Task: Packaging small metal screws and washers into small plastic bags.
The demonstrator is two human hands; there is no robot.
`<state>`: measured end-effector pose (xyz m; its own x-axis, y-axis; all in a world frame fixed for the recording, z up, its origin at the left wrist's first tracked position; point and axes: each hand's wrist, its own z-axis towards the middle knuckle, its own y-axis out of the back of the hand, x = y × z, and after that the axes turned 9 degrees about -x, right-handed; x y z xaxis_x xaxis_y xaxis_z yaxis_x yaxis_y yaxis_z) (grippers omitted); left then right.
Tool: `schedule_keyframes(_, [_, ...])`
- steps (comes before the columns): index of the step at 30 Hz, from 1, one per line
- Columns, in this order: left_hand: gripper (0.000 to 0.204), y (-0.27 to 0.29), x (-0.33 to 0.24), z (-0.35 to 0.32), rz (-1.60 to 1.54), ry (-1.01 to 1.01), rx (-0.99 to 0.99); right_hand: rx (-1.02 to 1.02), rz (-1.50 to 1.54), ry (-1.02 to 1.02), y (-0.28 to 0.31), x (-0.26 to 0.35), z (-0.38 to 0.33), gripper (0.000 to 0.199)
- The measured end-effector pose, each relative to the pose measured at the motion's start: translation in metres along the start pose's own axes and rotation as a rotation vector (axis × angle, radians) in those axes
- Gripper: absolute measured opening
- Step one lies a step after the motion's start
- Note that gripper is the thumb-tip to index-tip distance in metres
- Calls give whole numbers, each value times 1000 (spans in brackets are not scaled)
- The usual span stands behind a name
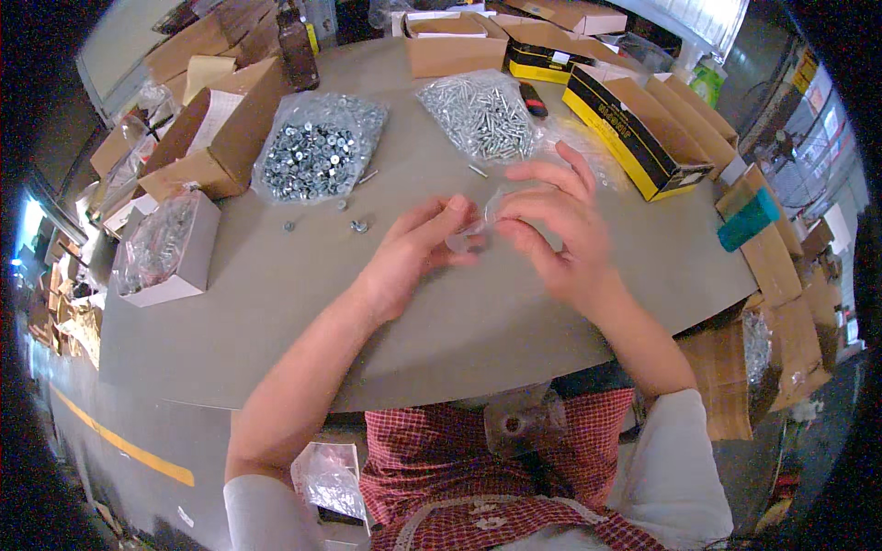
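Note:
Both hands meet above the middle of a grey table (276, 303). My left hand (413, 253) and my right hand (556, 230) pinch a small clear plastic bag (478, 223) between their fingertips. Whether anything is inside the bag cannot be told. Beyond the hands lie an open clear bag of silver nuts (317, 151) at the left and a clear bag of silver screws (482, 115) at the right. A few loose nuts (358, 225) lie on the table just left of my left hand.
Open cardboard boxes ring the table: a brown one (220, 129) at the left, a white box of bagged hardware (165, 248) nearer, black-and-yellow boxes (625, 129) at the right. A brown bottle (296, 50) stands at the back. A teal object (746, 220) sits at the right edge.

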<state>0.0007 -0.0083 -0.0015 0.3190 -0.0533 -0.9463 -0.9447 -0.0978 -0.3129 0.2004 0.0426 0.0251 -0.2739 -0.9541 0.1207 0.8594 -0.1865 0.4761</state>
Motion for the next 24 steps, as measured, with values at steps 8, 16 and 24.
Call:
schedule_keyframes(8, [12,26,-10,12,-3,-49,-188,281,117,-204,-1,-9,-2,28])
schedule_keyframes(16, [25,31,-6,23,852,-1231,-548,275,-47,-258,13,-32,-1,36])
schedule_keyframes(24, [30,12,30,7,1038,-807,-239,377,54,-119,-21,18,21,20])
